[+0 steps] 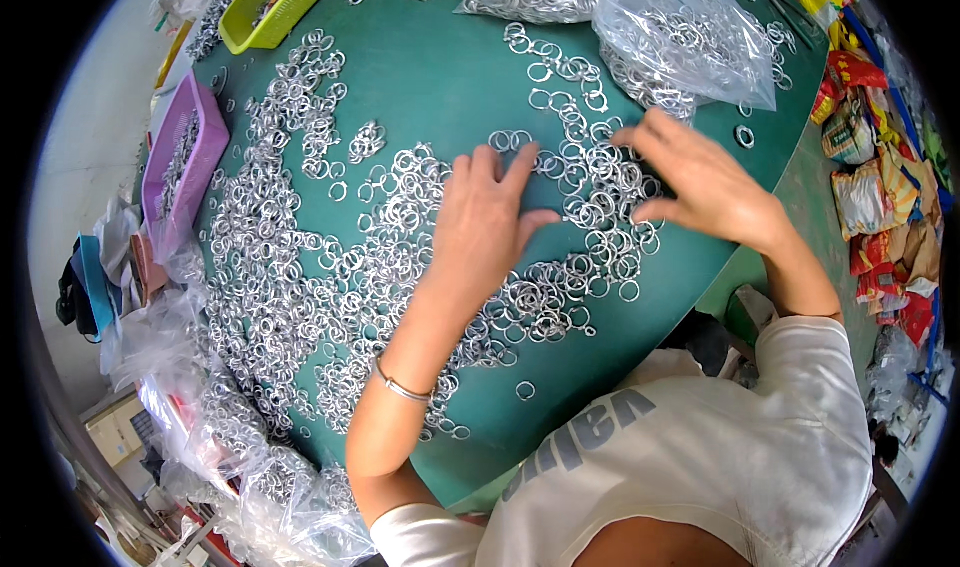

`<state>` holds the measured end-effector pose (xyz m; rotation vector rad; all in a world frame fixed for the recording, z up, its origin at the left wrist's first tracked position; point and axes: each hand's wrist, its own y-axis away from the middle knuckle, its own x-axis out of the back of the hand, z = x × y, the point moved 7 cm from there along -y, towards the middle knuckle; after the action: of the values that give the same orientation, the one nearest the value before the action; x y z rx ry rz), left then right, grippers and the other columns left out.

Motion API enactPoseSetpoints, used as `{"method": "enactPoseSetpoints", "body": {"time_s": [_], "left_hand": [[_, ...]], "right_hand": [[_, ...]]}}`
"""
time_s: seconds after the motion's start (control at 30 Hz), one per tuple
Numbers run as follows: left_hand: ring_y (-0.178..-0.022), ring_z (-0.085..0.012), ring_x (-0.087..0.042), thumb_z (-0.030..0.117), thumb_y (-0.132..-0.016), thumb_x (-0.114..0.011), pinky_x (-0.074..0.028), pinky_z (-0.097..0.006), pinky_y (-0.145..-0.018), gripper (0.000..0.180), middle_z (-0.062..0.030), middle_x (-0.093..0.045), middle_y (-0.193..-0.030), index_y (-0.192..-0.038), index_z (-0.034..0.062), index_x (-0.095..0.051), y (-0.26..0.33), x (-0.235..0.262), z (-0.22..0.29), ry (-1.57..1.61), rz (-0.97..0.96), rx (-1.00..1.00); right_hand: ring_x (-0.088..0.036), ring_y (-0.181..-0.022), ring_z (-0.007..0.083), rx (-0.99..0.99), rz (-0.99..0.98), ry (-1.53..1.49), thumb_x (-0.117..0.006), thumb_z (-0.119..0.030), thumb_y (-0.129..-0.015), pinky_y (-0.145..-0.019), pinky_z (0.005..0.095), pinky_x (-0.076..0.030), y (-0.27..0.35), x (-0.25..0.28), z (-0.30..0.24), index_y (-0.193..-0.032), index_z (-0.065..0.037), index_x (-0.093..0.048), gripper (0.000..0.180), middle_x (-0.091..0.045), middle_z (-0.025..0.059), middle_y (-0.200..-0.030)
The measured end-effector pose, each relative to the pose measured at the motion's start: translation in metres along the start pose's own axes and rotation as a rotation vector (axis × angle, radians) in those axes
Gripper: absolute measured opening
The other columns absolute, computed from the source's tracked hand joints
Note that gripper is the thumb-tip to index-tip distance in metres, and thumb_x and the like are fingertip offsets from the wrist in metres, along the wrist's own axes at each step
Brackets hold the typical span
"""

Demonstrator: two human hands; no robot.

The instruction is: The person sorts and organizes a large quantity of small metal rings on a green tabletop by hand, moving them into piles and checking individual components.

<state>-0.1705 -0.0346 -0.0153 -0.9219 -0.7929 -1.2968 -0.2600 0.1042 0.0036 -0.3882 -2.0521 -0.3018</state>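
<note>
Many small silvery metal rings (pixel 255 277) lie spread in heaps over a green tabletop (pixel 430 67). My left hand (pixel 485 212) reaches over the middle of them, fingers spread and thumb apart, its fingertips by a short row of rings (pixel 512 141). To its right, my right hand (pixel 705 182) comes down on a looser band of rings (pixel 598 202), thumb and fingers wide apart and a little blurred. Neither hand shows a ring in its grip. Whether the fingertips press on the rings I cannot tell.
Clear plastic bags of rings (pixel 690 42) stand at the far edge, and more bags (pixel 270 477) at the near left. A yellow-green basket (pixel 285 12) and a pink basket (pixel 190 167) sit on the left side. Colourful packages (pixel 880 187) are stacked beyond the table's right edge.
</note>
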Motion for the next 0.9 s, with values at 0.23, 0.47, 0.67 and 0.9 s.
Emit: {"method": "enactPoseSetpoints", "body": {"time_s": [0.23, 0.47, 0.67, 0.9], "left_hand": [[-0.083, -0.0312, -0.049, 0.013, -0.078, -0.063, -0.042, -0.039, -0.075, 0.037, -0.0164, -0.05, -0.09, -0.11, -0.0014, -0.053, 0.0, 0.024, -0.024, -0.178, 0.286, 0.111], [-0.082, -0.0321, -0.047, 0.019, -0.074, -0.069, -0.04, -0.04, -0.074, 0.046, -0.0166, -0.046, -0.088, -0.109, -0.0014, -0.049, 0.044, -0.023, 0.057, 0.05, -0.132, -0.094], [-0.08, -0.0336, -0.05, 0.005, -0.079, -0.061, -0.042, -0.04, -0.072, 0.018, -0.0171, -0.05, -0.086, -0.094, -0.0026, -0.053, 0.051, 0.008, 0.006, -0.081, 0.191, 0.086], [-0.07, -0.0332, -0.053, 0.0, -0.083, -0.052, -0.043, -0.039, -0.066, 0.009, -0.0171, -0.053, -0.08, -0.09, -0.004, -0.054, 0.059, 0.017, -0.015, 0.203, 0.258, 0.274]], "right_hand": [[-0.053, -0.078, 0.034, 0.11, 0.202, -0.106, -0.067, -0.016, -0.075, -0.065, 0.0428, -0.043, -0.02, -0.016, 0.001, -0.096, -0.004, -0.052, 0.029, -0.048, 0.0134, -0.086], [-0.052, -0.067, 0.0263, 0.025, 0.392, -0.374, -0.061, -0.018, -0.084, -0.064, 0.0379, -0.042, -0.05, 0.006, 0.018, -0.106, -0.003, -0.053, 0.028, -0.05, 0.0136, -0.071], [-0.047, -0.069, 0.0202, 0.038, 0.233, -0.087, -0.064, -0.013, -0.079, -0.064, 0.0307, -0.04, -0.002, 0.02, 0.01, -0.109, -0.005, -0.051, 0.033, -0.044, 0.0083, -0.077], [-0.053, -0.086, 0.0334, 0.038, 0.031, -0.003, -0.071, -0.014, -0.07, -0.07, 0.0425, -0.044, 0.038, -0.016, 0.006, -0.098, -0.004, -0.05, 0.036, -0.05, 0.0123, -0.089]]}}
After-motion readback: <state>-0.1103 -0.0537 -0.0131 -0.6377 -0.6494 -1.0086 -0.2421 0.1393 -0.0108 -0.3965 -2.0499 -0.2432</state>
